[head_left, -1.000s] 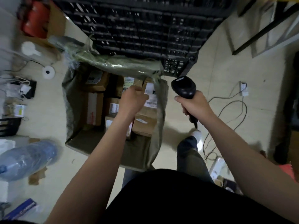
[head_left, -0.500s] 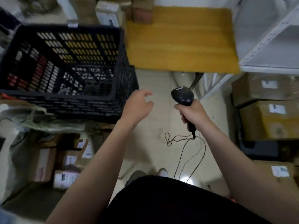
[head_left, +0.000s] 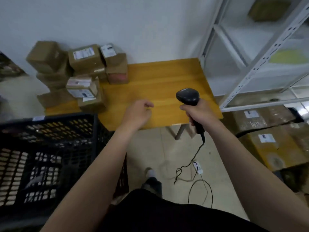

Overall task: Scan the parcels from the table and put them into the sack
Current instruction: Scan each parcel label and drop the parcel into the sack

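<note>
Black scanner [head_left: 188,96], gripped by its handle in the curled fingers [head_left: 185,108] of the right hand [head_left: 199,113], head aimed forward over the table [head_left: 167,77]. The fingers [head_left: 148,104] of the left hand [head_left: 138,113] are loosely curled and hold nothing, hovering above the bare yellow wood near the front edge.

The parcels [head_left: 83,76] are brown cartons with white labels, stacked at the table's far left corner against the wall, well apart from both hands. The sack is out of view.

Step in hand, by judgement: reaching for a parcel to scan. The next move calls for the left hand to go left to the nearest carton and turn its label toward the scanner.

A black crate [head_left: 50,148] stands just beside the stack and may crowd the reach. The cable [head_left: 192,164] trails on the floor near a foot [head_left: 150,172], a likely snag. A white rack [head_left: 250,72] and floor boxes [head_left: 267,143] stand to the right.
</note>
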